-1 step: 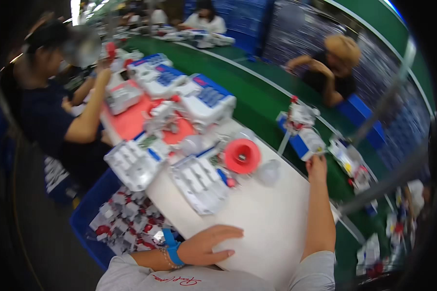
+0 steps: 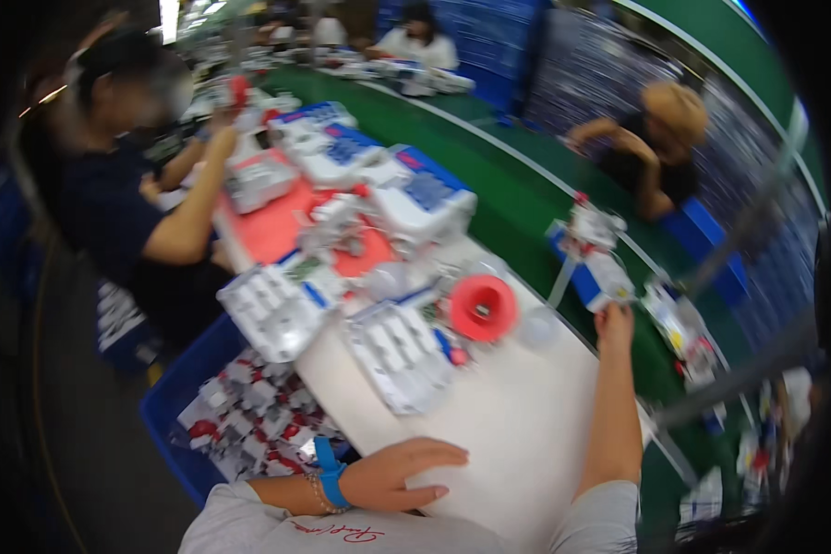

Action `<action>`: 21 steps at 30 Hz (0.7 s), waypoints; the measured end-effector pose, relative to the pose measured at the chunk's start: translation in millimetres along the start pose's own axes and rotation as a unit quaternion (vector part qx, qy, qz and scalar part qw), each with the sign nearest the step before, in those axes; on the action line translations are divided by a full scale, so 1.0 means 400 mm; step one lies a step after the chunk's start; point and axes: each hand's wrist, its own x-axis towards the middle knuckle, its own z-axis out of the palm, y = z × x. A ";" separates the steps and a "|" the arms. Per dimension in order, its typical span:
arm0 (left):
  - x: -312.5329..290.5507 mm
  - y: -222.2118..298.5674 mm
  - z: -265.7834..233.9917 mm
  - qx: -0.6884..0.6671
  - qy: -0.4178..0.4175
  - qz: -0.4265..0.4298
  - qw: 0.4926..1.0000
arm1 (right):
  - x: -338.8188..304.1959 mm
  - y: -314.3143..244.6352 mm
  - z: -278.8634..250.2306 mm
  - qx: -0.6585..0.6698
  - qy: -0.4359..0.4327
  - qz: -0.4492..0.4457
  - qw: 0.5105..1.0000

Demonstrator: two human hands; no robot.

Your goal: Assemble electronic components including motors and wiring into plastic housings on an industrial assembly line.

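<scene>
My right arm stretches across the white worktable (image 2: 517, 415) to the green belt. At its end my right hand (image 2: 615, 325) is closed on the near edge of a blue-and-white box (image 2: 600, 282), which bears white and red parts. The fingertips are blurred. My left hand (image 2: 397, 475), with a blue wristband, is open over the table's near edge, thumb and fingers apart, holding nothing. Beyond it lies a white plastic housing (image 2: 399, 355). A red funnel-shaped part (image 2: 482, 308) sits next to a clear dome (image 2: 537, 327).
A second white housing (image 2: 277, 314) lies at the table's left edge. Below is a blue bin (image 2: 171, 429) of small parts. Larger white-and-blue units (image 2: 415, 198) stand farther back. A co-worker (image 2: 111, 194) works on the left; another person (image 2: 665, 148) sits beyond the green belt (image 2: 517, 198).
The whole scene has shifted slightly to the right in the picture. My right hand stays at the blue-and-white box, and my left hand keeps its open pose.
</scene>
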 end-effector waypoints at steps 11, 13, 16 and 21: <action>-0.087 0.008 -0.139 0.089 0.330 -0.045 0.939 | 0.241 0.067 -0.015 -0.004 0.038 -0.050 0.998; -0.078 -0.024 -0.157 0.184 0.365 -0.029 0.912 | 0.075 -0.048 0.052 -0.145 0.004 -0.084 0.986; -0.059 -0.054 -0.174 0.232 0.379 -0.061 0.894 | -0.151 -0.091 0.159 -0.220 -0.176 -0.163 0.946; -0.028 -0.114 -0.163 0.289 0.325 -0.089 0.896 | -0.623 -0.104 0.267 -0.416 -0.452 -0.301 0.730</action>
